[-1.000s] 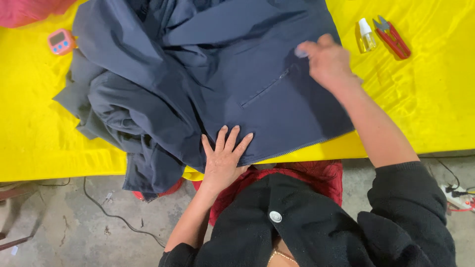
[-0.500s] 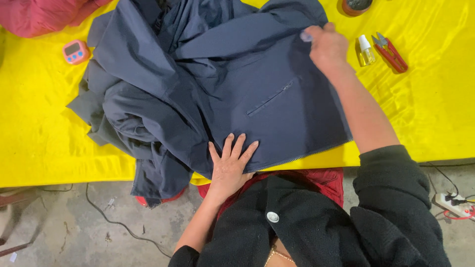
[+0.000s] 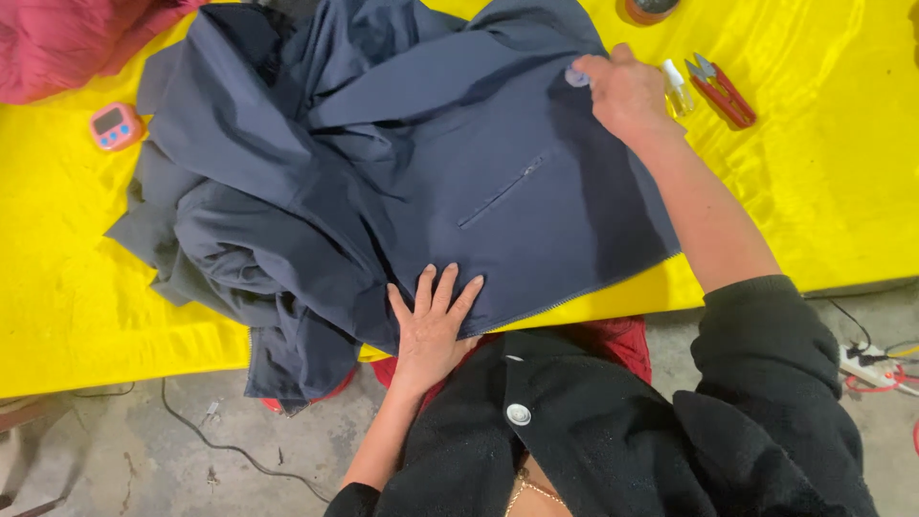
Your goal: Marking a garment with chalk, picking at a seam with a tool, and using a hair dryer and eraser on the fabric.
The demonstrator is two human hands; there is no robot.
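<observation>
A navy blue jacket (image 3: 402, 163) lies crumpled on a yellow table (image 3: 57, 287), its flat right panel showing a slanted pocket slit (image 3: 503, 191). My left hand (image 3: 433, 321) rests flat with spread fingers on the jacket's near hem at the table's front edge. My right hand (image 3: 627, 96) is stretched to the far right part of the jacket. Its fingertips pinch a small pale round piece (image 3: 577, 77) against the cloth; I cannot tell what the piece is.
Red thread snips (image 3: 723, 91) and a small clear bottle (image 3: 678, 88) lie just right of my right hand. A pink timer (image 3: 115, 126) sits at the left, red cloth (image 3: 67, 38) at the far left corner. A power strip (image 3: 866, 364) and a cable (image 3: 191, 431) lie on the floor.
My right hand with the pale piece has slid farther up the jacket panel, away from me. My left hand has stayed pressed on the hem.
</observation>
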